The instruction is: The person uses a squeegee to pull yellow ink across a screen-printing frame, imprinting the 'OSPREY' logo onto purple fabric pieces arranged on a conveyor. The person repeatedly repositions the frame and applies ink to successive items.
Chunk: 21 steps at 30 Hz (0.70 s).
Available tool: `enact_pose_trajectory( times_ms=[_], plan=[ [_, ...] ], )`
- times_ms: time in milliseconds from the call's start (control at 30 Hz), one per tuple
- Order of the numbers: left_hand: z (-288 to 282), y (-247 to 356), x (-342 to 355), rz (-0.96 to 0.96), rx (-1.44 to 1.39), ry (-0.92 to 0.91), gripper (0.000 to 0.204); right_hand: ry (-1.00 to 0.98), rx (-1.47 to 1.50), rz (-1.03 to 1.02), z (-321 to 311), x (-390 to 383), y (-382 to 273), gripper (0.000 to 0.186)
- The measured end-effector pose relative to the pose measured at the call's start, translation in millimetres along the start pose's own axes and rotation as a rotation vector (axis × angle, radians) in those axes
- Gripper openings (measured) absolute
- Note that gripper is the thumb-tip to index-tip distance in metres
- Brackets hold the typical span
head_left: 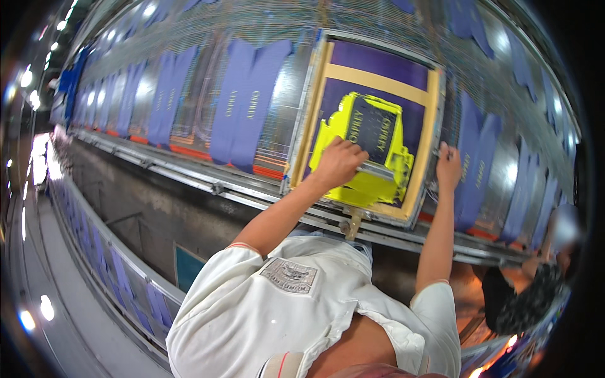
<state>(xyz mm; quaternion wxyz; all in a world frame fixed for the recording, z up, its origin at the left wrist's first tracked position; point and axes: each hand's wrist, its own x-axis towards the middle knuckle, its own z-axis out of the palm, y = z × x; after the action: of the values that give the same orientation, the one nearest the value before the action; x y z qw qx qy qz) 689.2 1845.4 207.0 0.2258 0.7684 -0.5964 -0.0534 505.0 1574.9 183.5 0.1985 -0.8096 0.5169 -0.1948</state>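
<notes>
Inside the screen frame, left hand gripping squeegee, open room ahead, right hand curled beside right edge, hold unclear

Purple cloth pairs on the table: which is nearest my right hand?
The purple pair immediately right of the metal frame, beside your right hand; the other pairs lie left of the frame, farther right, or in the far row.

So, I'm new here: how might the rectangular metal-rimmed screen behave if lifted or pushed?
The rectangular metal-rimmed screen would probably stay stiff, since its rim looks rigid. Its broad, flat shape suggests little tipping when pushed. The bright yellow ink looks wet, so tilting could make it creep.
</notes>
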Motion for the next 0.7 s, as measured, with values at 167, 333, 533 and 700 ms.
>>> enact_pose_trajectory(
  times_ms=[167, 333, 533, 700],
  plan=[
    [-8.1, -3.4, -4.9, -0.007, 0.049, -0.010, 0.025, -0.069, 0.106, 0.014, -1.6, 14.0, 22.4, 0.042],
    [-45.2, -40.4, -25.5, -0.056, 0.009, 0.057, 0.020, -0.073, 0.280, -0.064, 20.9, -4.2, -36.9, 0.039],
    [-133.6, -183.9, -110.7, -0.109, 0.071, -0.045, 0.026, -0.069, 0.451, -0.033, 148.1, -97.4, -182.4, 0.033],
    [-179.9, -257.0, -164.9, -0.065, 0.102, -0.015, 0.020, -0.059, 0.436, -0.002, 180.1, -135.4, -269.8, 0.035]
  ],
)
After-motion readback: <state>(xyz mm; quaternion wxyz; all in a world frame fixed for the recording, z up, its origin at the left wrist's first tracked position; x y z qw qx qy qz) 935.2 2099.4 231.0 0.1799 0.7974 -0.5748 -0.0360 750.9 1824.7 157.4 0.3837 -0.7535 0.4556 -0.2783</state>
